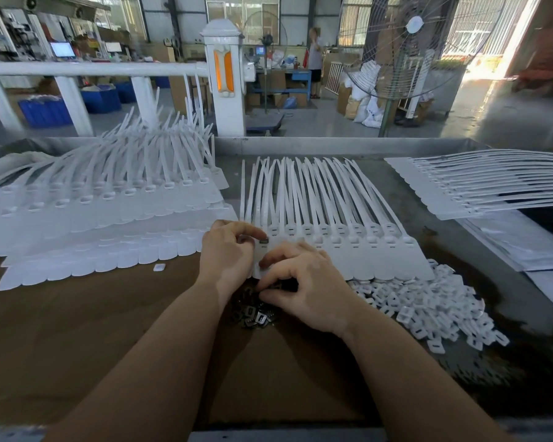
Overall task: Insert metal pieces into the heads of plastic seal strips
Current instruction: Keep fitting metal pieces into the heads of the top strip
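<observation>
A: Is your right hand [304, 291] hiding anything?

B: It is covering part of the metal pieces [256, 314]; whether your curled fingers are pinching one is impossible to tell.

A: And your left grip?

B: Your left hand [227, 253] is pinching a metal piece [264, 240] at a head of the strips [320, 212].

A: Around you?

B: Caps [428, 301] are lying on the table [93, 330]; a fan [406, 43] is standing beyond.

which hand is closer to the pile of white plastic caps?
Right. The right hand sits beside the pile of white plastic caps; the left hand is farther away, across the right hand, at the strip heads.
</observation>
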A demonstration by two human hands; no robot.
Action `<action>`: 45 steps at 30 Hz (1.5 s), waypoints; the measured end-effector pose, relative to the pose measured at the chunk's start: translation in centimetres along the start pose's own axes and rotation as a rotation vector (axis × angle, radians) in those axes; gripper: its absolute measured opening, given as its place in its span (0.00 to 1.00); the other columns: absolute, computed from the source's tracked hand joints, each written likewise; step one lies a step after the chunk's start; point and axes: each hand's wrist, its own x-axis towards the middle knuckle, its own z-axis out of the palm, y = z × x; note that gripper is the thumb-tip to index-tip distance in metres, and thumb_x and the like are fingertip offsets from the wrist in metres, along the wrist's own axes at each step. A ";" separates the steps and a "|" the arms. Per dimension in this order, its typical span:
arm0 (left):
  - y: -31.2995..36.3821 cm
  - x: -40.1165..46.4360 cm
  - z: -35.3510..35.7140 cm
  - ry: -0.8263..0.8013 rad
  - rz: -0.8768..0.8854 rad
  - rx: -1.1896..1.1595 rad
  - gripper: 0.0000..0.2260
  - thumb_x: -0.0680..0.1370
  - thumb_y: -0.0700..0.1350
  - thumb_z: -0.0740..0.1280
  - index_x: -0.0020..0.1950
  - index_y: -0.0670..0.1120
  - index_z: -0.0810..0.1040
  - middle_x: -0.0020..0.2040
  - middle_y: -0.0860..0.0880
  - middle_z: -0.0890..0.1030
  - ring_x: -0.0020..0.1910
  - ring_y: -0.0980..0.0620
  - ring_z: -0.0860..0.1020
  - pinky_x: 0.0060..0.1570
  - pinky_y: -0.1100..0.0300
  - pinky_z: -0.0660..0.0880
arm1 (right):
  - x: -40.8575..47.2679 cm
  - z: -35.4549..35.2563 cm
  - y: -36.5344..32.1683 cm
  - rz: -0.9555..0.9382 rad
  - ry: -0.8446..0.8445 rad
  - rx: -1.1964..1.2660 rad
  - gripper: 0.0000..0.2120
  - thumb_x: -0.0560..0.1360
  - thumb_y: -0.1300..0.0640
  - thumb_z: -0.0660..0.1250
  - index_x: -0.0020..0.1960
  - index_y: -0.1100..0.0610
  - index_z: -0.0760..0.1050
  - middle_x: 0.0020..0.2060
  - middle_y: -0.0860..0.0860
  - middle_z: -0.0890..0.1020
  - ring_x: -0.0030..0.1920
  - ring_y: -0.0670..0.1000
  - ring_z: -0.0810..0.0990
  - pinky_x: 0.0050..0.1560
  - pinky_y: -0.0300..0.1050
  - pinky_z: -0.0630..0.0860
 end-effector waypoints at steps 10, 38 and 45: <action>0.1 -0.2 -0.1 -0.008 0.003 0.028 0.17 0.77 0.36 0.61 0.39 0.56 0.79 0.51 0.51 0.71 0.43 0.61 0.70 0.47 0.72 0.64 | 0.0 0.0 0.0 -0.020 -0.034 -0.040 0.07 0.72 0.47 0.68 0.48 0.45 0.81 0.56 0.39 0.74 0.58 0.44 0.65 0.58 0.41 0.56; 2.1 -2.0 0.3 -0.058 0.394 0.125 0.04 0.75 0.45 0.69 0.45 0.53 0.82 0.42 0.59 0.78 0.50 0.53 0.74 0.57 0.50 0.65 | 0.4 -0.6 1.0 0.240 0.495 0.629 0.05 0.73 0.65 0.67 0.43 0.56 0.80 0.37 0.50 0.83 0.37 0.44 0.82 0.40 0.33 0.77; 2.3 -1.8 0.0 -0.130 0.342 0.004 0.02 0.73 0.45 0.71 0.44 0.49 0.84 0.40 0.58 0.78 0.47 0.53 0.75 0.55 0.52 0.71 | 0.3 -0.6 1.0 0.266 0.504 0.624 0.07 0.73 0.65 0.68 0.41 0.54 0.79 0.35 0.50 0.84 0.37 0.46 0.83 0.40 0.36 0.78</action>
